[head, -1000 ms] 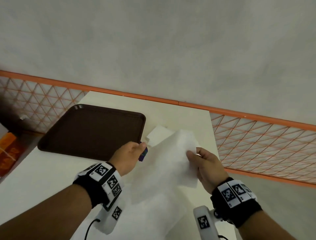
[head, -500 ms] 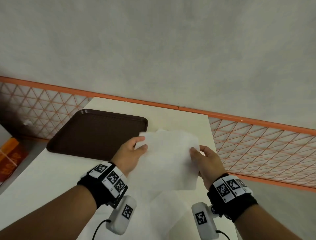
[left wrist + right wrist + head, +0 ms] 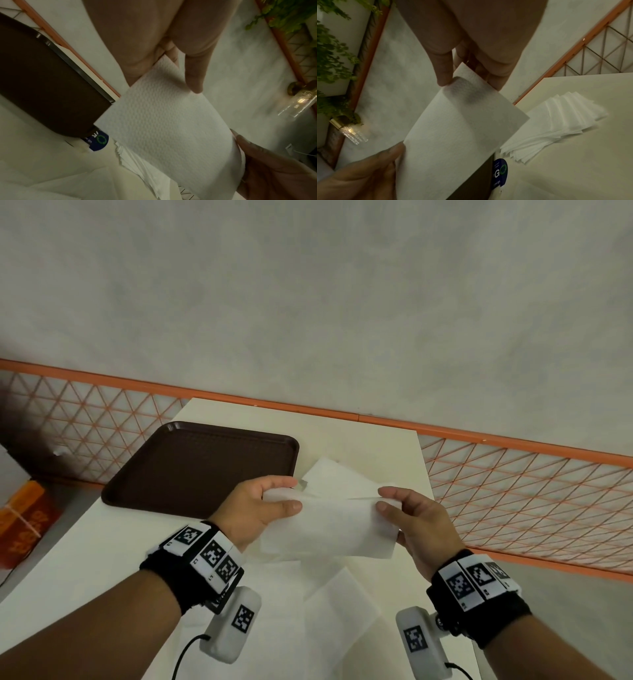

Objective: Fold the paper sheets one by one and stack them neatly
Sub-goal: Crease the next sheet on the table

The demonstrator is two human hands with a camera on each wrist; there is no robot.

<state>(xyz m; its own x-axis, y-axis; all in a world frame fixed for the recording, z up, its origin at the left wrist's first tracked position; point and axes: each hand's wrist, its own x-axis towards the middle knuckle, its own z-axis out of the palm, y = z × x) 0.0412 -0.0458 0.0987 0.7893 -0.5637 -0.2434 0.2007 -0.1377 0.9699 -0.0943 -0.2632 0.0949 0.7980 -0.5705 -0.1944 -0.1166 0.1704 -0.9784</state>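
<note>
Since the picture of half a second ago, both hands have drawn the thin white embossed paper sheet (image 3: 329, 518) down on itself, so that its far edge now sits level with the fingertips and a doubled upper border shows between the two grips, where before it stood as one taller, flatter panel. The left hand (image 3: 255, 513) pinches the sheet's left end between thumb and forefinger, just in front of the near right corner of the dark brown rectangular plastic tray (image 3: 202, 467); the right hand (image 3: 416, 523) pinches the right end in the same way, its thumb seen as a dark shadow through the paper in the right wrist view. Both hands are thus clamped on the one sheet, held apart by its width and raised off the pale cream tabletop (image 3: 102, 553). The sheet's long axis runs across from hand to hand, roughly parallel to the tray's near edge, and it hangs towards the person. Beyond it, just to the right of the tray's right corner, lies the fanned stack of folded white paper sheets (image 3: 556, 121), partly hidden in the head view, beside a small blue round label (image 3: 500, 174) at the tray's corner. More loose white sheets (image 3: 339, 604) lie on the tabletop nearer the person than the tray. The stack is forward of both hands, and neither hand is clearly nearer to it; I judge the fold unfinished, with creasing and placing forward to come.
</note>
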